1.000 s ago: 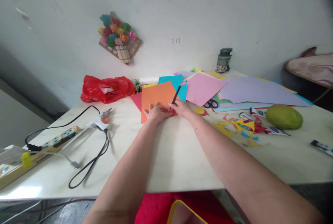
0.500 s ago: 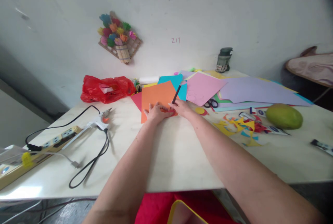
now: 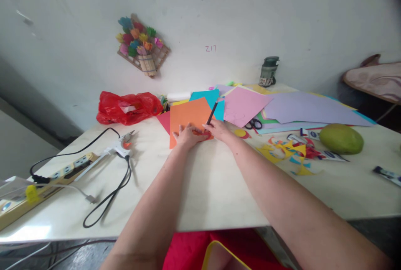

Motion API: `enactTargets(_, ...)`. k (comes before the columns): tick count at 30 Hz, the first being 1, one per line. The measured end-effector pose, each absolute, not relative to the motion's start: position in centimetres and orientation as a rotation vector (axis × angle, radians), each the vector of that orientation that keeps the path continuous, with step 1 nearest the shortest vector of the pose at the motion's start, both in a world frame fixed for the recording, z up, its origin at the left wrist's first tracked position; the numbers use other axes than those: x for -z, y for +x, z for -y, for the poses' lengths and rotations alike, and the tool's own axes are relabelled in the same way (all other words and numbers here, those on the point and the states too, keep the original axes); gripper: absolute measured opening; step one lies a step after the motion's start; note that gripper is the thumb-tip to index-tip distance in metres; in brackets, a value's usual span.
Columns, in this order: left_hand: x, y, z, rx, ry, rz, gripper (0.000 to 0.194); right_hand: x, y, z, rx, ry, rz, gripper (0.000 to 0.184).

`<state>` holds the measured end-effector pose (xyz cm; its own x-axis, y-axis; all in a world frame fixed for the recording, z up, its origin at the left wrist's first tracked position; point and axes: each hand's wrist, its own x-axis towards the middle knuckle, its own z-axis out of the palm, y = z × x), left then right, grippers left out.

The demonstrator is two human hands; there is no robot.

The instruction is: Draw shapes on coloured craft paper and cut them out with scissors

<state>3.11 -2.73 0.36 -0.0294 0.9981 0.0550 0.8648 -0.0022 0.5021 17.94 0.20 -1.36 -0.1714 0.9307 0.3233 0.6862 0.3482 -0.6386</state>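
An orange paper sheet point(image 3: 188, 113) lies on the table. My left hand point(image 3: 188, 136) rests on its lower part with fingers spread, pressing down a small red piece point(image 3: 206, 136) that it partly covers. My right hand point(image 3: 218, 130) is closed around a dark pencil or pen point(image 3: 212, 112), tilted with its upper end to the right. The tip is down by the red piece; whether it touches the paper is hidden by my fingers. Right of my right hand lie a yellow paper circle point(image 3: 239, 133) and black-handled scissors point(image 3: 254, 124).
Pink paper point(image 3: 246, 105), lilac paper point(image 3: 303, 107), yellow scraps point(image 3: 285, 151), glue tubes point(image 3: 333, 156) and a green mango-like fruit point(image 3: 341, 138) are on the right. On the left are a red plastic bag point(image 3: 128, 108), a glue gun point(image 3: 123, 146) with its cord, and a power strip point(image 3: 69, 171).
The view has shifted very slightly. Both hands, the pencil or pen and the orange sheet stay nearly as they were.
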Motion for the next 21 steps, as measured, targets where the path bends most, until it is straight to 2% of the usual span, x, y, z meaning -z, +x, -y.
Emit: enactTargets(21,-0.33,3.0,2.63,-0.59,1.921,-1.944,0.047,1.1,18.05,0.01,-0.514,-1.377,1.895,0.019)
